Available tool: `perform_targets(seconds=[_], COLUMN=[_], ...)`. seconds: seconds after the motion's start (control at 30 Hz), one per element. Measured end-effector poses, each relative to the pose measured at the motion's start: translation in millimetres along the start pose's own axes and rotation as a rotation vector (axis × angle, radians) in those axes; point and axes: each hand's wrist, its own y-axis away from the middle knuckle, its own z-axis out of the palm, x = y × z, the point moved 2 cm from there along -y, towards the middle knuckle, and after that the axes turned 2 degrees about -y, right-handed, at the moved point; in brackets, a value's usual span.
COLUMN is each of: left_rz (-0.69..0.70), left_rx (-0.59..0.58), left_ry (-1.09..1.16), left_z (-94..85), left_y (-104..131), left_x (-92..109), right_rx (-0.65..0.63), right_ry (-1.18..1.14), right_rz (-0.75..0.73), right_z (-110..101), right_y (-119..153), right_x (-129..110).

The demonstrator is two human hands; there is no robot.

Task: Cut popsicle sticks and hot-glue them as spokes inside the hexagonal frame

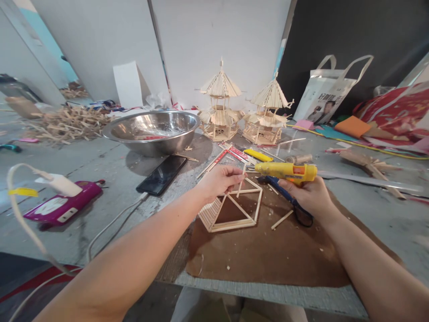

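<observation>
My left hand (224,182) pinches a short thin wooden stick (244,175), held upright above the far side of a hexagonal stick frame (255,210). One left section of that frame is filled with sticks laid side by side. My right hand (310,194) is wrapped round a yellow hot glue gun (284,171), whose nozzle points left and is close to the stick; whether it touches, I cannot tell. Beneath the glue gun lies a dark blue tool (283,190) with a black loop. The frame rests on a brown board (268,259).
Two stick pagodas (221,118) stand at the back beside a steel bowl (152,132). A phone (162,174) with a cable, a purple power strip (65,203) and a stick pile (69,123) are to the left. A yellow cutter (258,155) lies beyond my hands; a white bag (323,96) stands back right.
</observation>
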Motion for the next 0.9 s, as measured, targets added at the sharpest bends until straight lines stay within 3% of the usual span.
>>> perform_targets(seconds=[0.4,0.9], left_rz=[-0.008,0.000], left_rx=[0.010,-0.016], left_ry=[-0.003,-0.008], left_z=[0.0,-0.1], left_y=[1.0,0.4], left_x=[1.3,0.2], right_rx=[0.000,-0.008], right_ry=[0.037,0.020], right_rz=[-0.043,0.011], right_z=[-0.7,-1.7], right_y=[-0.9,-0.5], right_x=[-4.2,-2.1])
